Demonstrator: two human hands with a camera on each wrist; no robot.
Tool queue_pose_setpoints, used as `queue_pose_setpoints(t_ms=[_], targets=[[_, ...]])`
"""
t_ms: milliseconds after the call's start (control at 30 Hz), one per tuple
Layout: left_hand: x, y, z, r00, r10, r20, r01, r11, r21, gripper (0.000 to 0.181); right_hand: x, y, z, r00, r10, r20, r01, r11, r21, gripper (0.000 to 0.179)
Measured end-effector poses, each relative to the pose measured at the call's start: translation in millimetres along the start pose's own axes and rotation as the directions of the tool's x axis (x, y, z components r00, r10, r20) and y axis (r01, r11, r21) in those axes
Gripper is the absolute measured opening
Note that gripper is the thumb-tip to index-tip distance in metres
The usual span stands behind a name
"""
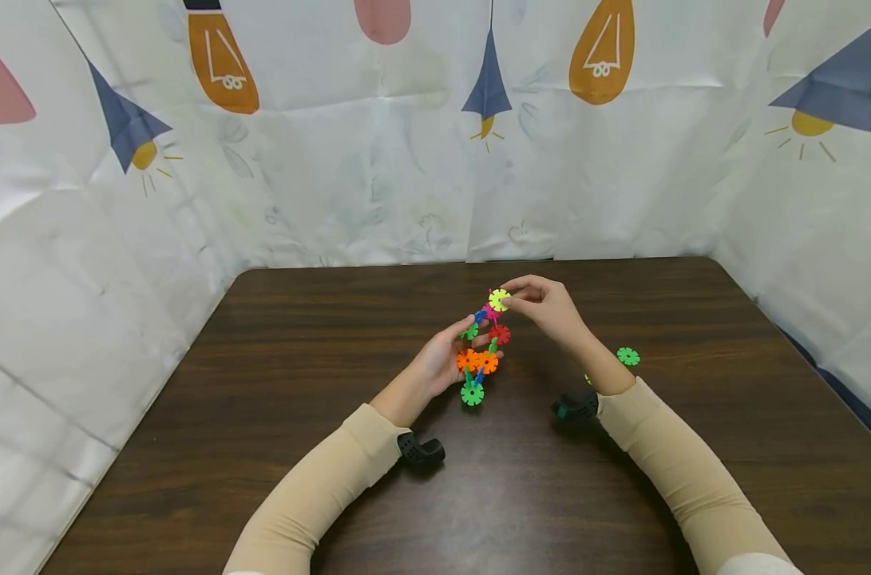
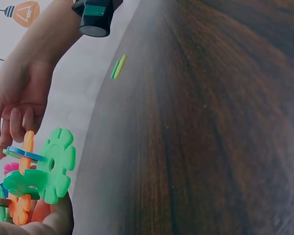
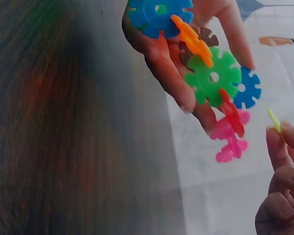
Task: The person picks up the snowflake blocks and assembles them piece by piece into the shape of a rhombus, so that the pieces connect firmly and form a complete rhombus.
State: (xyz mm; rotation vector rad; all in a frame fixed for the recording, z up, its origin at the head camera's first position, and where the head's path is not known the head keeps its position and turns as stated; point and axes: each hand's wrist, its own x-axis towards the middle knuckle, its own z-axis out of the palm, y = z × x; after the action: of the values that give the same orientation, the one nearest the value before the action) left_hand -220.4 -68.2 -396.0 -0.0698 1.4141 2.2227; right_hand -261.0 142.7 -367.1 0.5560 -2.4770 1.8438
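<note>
My left hand (image 1: 435, 363) holds a chain of interlocked notched plastic discs (image 1: 468, 361) above the table. Green, orange, blue, red and pink discs make up the chain, and a brown one (image 3: 208, 36) shows in the right wrist view. Between thumb and fingertips, my right hand (image 1: 546, 307) pinches a single yellow disc (image 1: 499, 299) at the chain's far end. Seen from the right wrist, that yellow disc (image 3: 273, 119) is edge-on, with a gap between it and the pink discs (image 3: 232, 147). A green disc (image 2: 58, 164) forms the chain's near end.
On the brown wooden table (image 1: 334, 319), a loose green disc (image 1: 627, 356) lies right of my right forearm. A loose yellow disc (image 1: 587, 378) is mostly hidden behind that forearm. Black wrist cameras sit under both wrists. A patterned white cloth (image 1: 421, 176) hangs behind the table.
</note>
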Motion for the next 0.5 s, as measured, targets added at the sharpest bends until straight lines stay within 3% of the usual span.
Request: queue_pose_setpoints(t_ms=[500], targets=[[1.2,-1.3,1.0,1.0,-0.01,-0.009,0.01,1.0,0.022,0.051,0.7,3.1,17.3,0.998,0.005,-0.055,-0.006,1.0,-0.019,0.024]])
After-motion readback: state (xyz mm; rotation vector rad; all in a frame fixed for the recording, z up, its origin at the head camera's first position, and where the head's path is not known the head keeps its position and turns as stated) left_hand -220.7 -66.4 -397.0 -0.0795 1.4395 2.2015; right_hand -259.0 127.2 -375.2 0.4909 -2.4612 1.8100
